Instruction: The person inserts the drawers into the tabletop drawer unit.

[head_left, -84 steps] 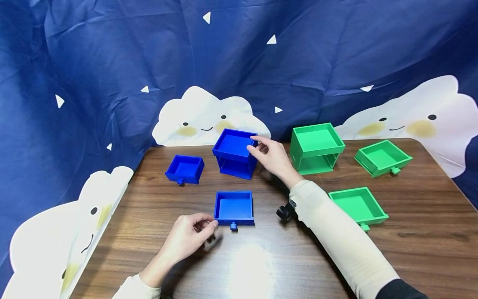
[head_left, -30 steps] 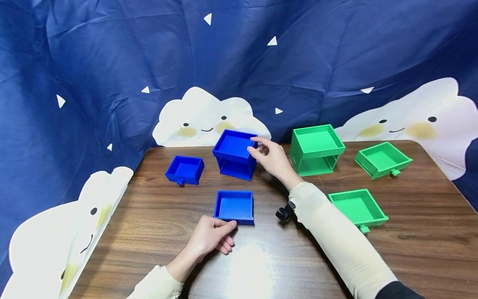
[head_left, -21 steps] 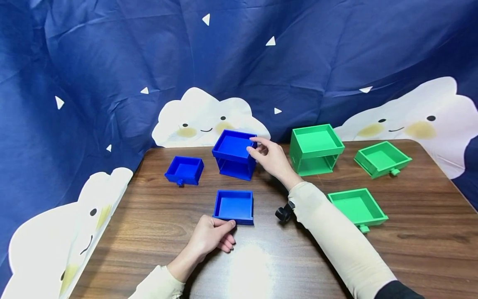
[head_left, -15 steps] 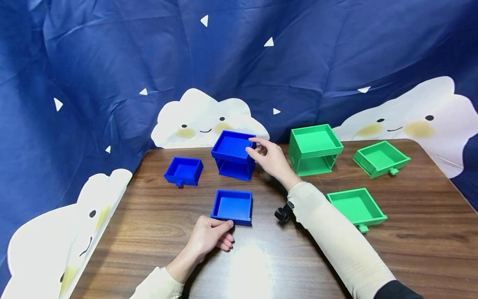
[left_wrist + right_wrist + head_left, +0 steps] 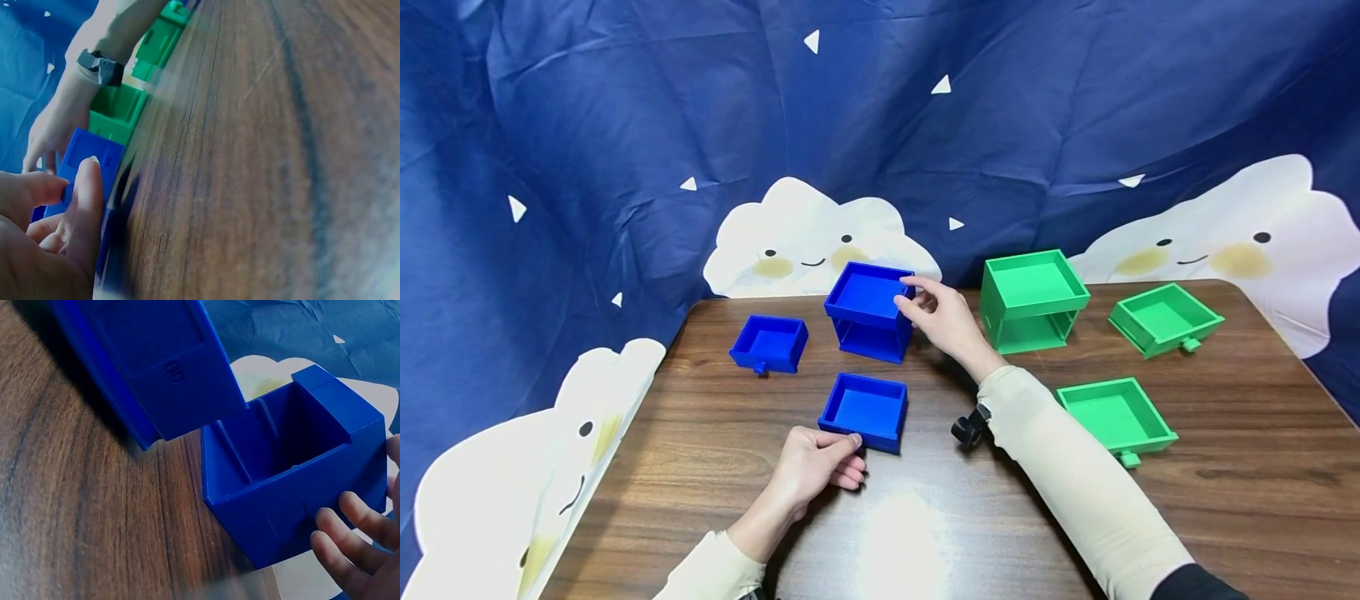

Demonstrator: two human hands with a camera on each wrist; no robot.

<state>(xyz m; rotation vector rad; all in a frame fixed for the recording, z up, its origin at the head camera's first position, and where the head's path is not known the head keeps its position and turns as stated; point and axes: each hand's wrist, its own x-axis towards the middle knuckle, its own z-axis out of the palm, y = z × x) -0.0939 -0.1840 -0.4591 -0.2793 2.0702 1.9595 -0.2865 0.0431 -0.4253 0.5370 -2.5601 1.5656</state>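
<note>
My left hand (image 5: 812,462) pinches the front knob (image 5: 67,194) of a blue drawer (image 5: 863,406) between thumb and fingers. The drawer is tilted, and the right wrist view shows its underside raised off the table, near the cabinet's open front. Behind it stands a blue cabinet (image 5: 861,313) with a shallow tray top and an open front; no drawer is inside. My right hand (image 5: 947,325) holds this cabinet at its right side: thumb and index finger reach over the tray rim, while other fingers (image 5: 353,515) press the side wall.
A smaller blue drawer (image 5: 767,342) lies to the left. On the right are a green cabinet (image 5: 1033,304) and two green drawers, one at the back right (image 5: 1168,317) and one nearer (image 5: 1120,417), partly behind the right sleeve. A patterned blue curtain (image 5: 880,100) hangs behind the table (image 5: 1000,517).
My left hand has moved from the drawer's left front corner to its knob. The drawer has since been lifted and turned slightly, shifting back and left. The right hand has stayed on the cabinet.
</note>
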